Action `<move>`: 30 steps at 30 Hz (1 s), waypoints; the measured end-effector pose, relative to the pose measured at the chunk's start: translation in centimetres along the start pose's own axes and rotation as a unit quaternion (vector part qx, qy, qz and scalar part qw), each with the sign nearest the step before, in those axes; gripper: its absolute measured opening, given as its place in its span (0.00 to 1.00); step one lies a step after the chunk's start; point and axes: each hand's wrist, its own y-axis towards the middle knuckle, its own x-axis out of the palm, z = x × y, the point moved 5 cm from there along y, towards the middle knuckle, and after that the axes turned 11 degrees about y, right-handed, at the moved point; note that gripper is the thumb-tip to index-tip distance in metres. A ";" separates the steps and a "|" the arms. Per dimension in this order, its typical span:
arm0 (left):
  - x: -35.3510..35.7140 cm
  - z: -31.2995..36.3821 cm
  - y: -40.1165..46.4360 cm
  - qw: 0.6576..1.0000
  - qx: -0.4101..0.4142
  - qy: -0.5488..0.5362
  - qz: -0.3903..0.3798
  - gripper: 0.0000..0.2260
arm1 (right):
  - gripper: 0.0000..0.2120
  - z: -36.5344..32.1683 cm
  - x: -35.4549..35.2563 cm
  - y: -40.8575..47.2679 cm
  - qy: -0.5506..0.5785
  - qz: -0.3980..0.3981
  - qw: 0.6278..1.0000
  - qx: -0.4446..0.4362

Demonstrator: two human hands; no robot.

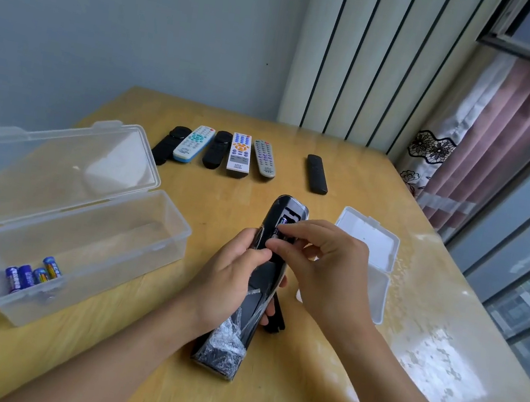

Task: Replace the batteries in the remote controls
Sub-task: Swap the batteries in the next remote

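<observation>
My left hand (227,281) grips a long black remote (267,270) wrapped in clear plastic, back side up, above the table's middle. Its battery compartment (287,225) is uncovered near the far end, and a blue battery shows inside. My right hand (322,268) reaches over the compartment, with thumb and fingertips pinching at the battery there. A black strip, perhaps the cover (275,319), lies on the table under the remote. Several blue batteries (29,275) lie in the near left corner of a big clear box (132,250).
Several remotes (240,152) lie in a row at the table's far side, with one black remote (316,174) apart to the right. A small clear lidded box (374,244) stands open right of my hands. A window and curtain are on the right.
</observation>
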 end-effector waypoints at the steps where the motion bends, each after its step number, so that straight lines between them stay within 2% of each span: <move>1: 0.0 0.1 0.0 1.000 0.000 0.009 0.005 0.09 | 0.08 0.1 0.0 0.1 0.009 0.000 1.000 0.012; 5: 0.1 0.4 0.0 0.999 0.010 0.042 0.019 0.08 | 0.12 0.7 -0.1 0.6 0.070 0.003 0.996 0.063; 10: 0.3 0.4 -0.2 0.999 0.011 0.052 0.005 0.08 | 0.39 2.1 -1.1 1.1 0.142 -0.005 0.972 0.189; 12: 0.5 0.4 -0.2 0.998 0.014 0.054 -0.007 0.08 | 0.45 2.8 -1.3 1.1 0.199 -0.016 0.945 0.260; 13: 0.6 0.3 -0.3 0.998 0.013 0.055 -0.012 0.09 | 0.44 3.0 -1.3 1.1 0.215 -0.023 0.935 0.281; 17: 0.9 0.1 -0.4 0.998 0.005 0.051 -0.025 0.09 | 0.25 2.9 -1.3 1.3 0.224 -0.047 0.932 0.282; 20: 0.7 0.0 -0.4 0.999 -0.002 0.050 -0.012 0.08 | 0.24 2.5 -1.1 1.4 0.203 -0.040 0.943 0.261; 22: 0.6 0.0 -0.2 0.999 -0.013 0.036 0.001 0.07 | 0.26 1.8 -1.3 1.8 0.163 -0.069 0.960 0.216; 24: 0.6 -0.1 0.0 0.999 -0.029 0.012 0.006 0.06 | 0.28 1.3 -2.7 2.3 0.142 -0.091 0.968 0.184; 25: 0.7 -0.2 0.1 0.999 -0.043 -0.003 0.006 0.06 | 0.26 1.3 -4.2 2.6 0.135 -0.079 0.972 0.175; 27: 0.5 -0.5 0.2 0.997 -0.069 -0.034 0.008 0.07 | 0.12 1.5 -7.1 3.1 0.062 -0.064 0.986 0.140; 28: 0.3 -0.7 0.2 0.995 -0.082 -0.049 0.010 0.08 | 0.07 1.9 -7.7 3.0 -0.010 -0.092 0.987 0.132; 30: 0.0 -1.0 0.3 0.992 -0.099 -0.068 0.022 0.10 | 0.03 3.2 -7.0 2.1 -0.149 -0.195 0.957 0.154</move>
